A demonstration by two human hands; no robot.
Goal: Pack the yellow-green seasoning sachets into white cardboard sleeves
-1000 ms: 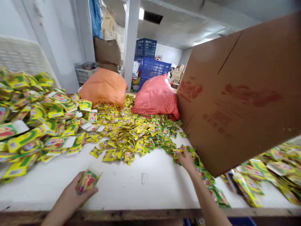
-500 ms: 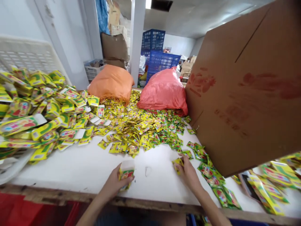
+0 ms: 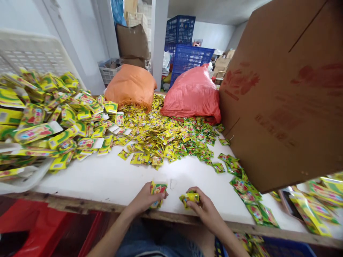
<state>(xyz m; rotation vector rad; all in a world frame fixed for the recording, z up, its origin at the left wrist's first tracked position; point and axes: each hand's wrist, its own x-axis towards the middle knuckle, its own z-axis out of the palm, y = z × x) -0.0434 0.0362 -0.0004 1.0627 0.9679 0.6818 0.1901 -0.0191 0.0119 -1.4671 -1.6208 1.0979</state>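
Observation:
Near the front edge of the white table point(image 3: 107, 182), my left hand point(image 3: 144, 200) is closed around a small yellow-green printed box point(image 3: 158, 189). To its right, my right hand point(image 3: 205, 207) grips small yellow and green candy packets point(image 3: 190, 197) between thumb and fingers; how many I cannot tell. The box and the packets are a short gap apart. Beyond both hands spreads a heap of small packets point(image 3: 155, 141), yellow on the left and greener on the right.
Printed boxes point(image 3: 66, 117) pile over a white basket point(image 3: 34, 180) at left. An orange sack point(image 3: 131, 85) and a red sack point(image 3: 193, 92) stand behind the heap. A large cardboard carton point(image 3: 281, 100) leans at right, near a phone point(image 3: 291, 205). Blue crates point(image 3: 193, 57) stand behind.
My right hand has come left and down from the heap's edge with the packets, closer to the box. My left hand has moved slightly right, and the view has tilted down.

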